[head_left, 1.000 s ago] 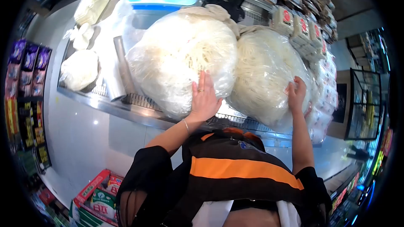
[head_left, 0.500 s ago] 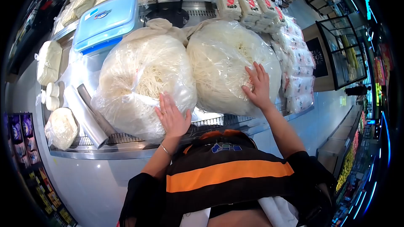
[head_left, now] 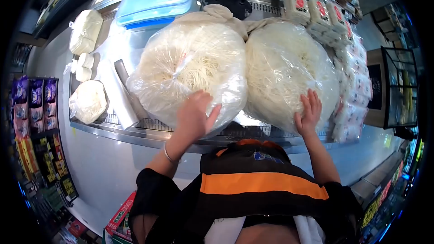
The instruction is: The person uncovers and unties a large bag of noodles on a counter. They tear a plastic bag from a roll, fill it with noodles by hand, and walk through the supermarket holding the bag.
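Two large clear plastic bags full of thin, pale strands that look like noodles sit side by side on a metal counter. On the near side of the left bag [head_left: 153,70], my left hand [head_left: 196,113] lies with its thumb spread away from the fingers; the fingertips partly blend into the plastic. Against the near right part of the right bag [head_left: 282,63], my right hand [head_left: 310,113] rests with fingers apart and pointing away from me. Neither hand grips anything.
A blue lidded plastic box [head_left: 158,0] stands behind the left bag. A plastic film roll [head_left: 118,95] and a bagged white round item [head_left: 88,101] lie at left. Stacked white packets [head_left: 355,86] line the right side. The counter's metal edge [head_left: 149,141] runs in front of me.
The view has shifted, so the counter appears farther right. My left hand has slid leftward across its bag and turned. My right hand has moved nearer the front of its bag.
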{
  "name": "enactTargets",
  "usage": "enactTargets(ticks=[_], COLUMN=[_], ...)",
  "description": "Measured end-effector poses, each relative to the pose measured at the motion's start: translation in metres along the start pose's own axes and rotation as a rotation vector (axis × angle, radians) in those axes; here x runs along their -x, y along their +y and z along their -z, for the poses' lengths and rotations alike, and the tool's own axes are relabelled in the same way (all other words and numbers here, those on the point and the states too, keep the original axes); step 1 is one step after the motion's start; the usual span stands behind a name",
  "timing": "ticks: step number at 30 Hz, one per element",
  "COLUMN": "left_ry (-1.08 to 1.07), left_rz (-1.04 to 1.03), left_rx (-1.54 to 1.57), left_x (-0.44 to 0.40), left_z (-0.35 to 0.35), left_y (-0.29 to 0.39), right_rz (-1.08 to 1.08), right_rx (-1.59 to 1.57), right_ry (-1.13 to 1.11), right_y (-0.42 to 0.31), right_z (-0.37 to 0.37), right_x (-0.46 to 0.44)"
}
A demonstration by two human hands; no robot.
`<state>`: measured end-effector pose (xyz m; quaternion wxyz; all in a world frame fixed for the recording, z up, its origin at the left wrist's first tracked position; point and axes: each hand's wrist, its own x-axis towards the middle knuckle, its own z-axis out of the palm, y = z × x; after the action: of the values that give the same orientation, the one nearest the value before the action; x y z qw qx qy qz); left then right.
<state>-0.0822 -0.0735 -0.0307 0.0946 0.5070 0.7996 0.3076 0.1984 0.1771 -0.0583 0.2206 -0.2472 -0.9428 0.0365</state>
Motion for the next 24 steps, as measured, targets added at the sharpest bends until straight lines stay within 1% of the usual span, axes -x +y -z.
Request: enactTargets(ticks=[1,2,3,4,5,6,7,9,10,12,13,14,15,16,18,20,22,23,24], left_ry=[0.152,0.288,0.384,0.402,0.373,0.330,0.136,-0.089,-0.108,-0.241,-0.256,-0.387,-0.515,-0.526,-0.255,-0.178,0.191,0.301,0.421], left_rz=[-0.045,-0.095,-0.158,-0.138,-0.109,-0.178,0.034,0.045,0.013,0.141,0.109,0.047,-0.014,-0.036,0.263,0.253,0.015,0.025,0.041], left_rx=[-0.084,-0.031,-0.092,-0.021,0.208,0.072,0.024,-0.144,-0.138,-0.336,-0.323,-0.460,-0.603,-0.605,-0.559,-0.370,-0.011,0.008,0.019], left_x=[-0.021,-0.041,-0.069,-0.097,-0.129,-0.166,-0.203,-0.263,-0.280,-0.312,-0.328,-0.342,-0.351,-0.348,-0.333,-0.341,-0.348,-0.343,-0.335], left_z=[0.017,0.024,0.032,0.031,0.024,0.016,0.006,-0.026,-0.035,-0.058,-0.076,-0.103,-0.123,-0.119,-0.094,-0.067,-0.033,-0.006,0.035], left_y=[0.007,0.002,0.001,-0.008,-0.024,-0.039,-0.050,-0.078,-0.075,-0.069,-0.092,-0.133,-0.152,-0.136,-0.108,-0.104,-0.132,-0.119,-0.100], right_rz=[0.005,0.006,0.007,0.005,0.005,0.002,-0.009,-0.005,-0.037,-0.034,-0.040,-0.064,-0.059,-0.052,-0.077,-0.059,-0.069,-0.069,-0.047], right_rx=[0.003,0.009,0.014,0.013,0.003,-0.008,-0.006,0.001,0.020,-0.011,0.002,0.021,0.005,-0.016,-0.021,-0.037,-0.038,-0.039,-0.055], right_ry=[0.006,0.013,0.020,0.027,0.039,0.052,0.058,0.075,0.081,0.080,0.087,0.083,0.082,0.087,0.101,0.103,0.096,0.085,0.088], right_y=[0.001,0.001,0.001,0.002,0.002,0.002,0.003,0.004,0.005,0.008,0.009,0.011,0.012,0.013,0.014,0.015,0.013,0.012,0.012], right_z=[0.000,0.000,0.000,-0.001,-0.001,-0.001,-0.002,-0.002,-0.003,-0.004,-0.005,-0.004,-0.003,-0.004,-0.005,-0.005,-0.003,0.000,0.001], right_x=[0.000,0.001,0.001,0.001,0.001,0.000,-0.001,0.001,0.003,0.004,0.004,0.005,0.006,0.006,0.008,0.008,0.008,0.007,0.006])
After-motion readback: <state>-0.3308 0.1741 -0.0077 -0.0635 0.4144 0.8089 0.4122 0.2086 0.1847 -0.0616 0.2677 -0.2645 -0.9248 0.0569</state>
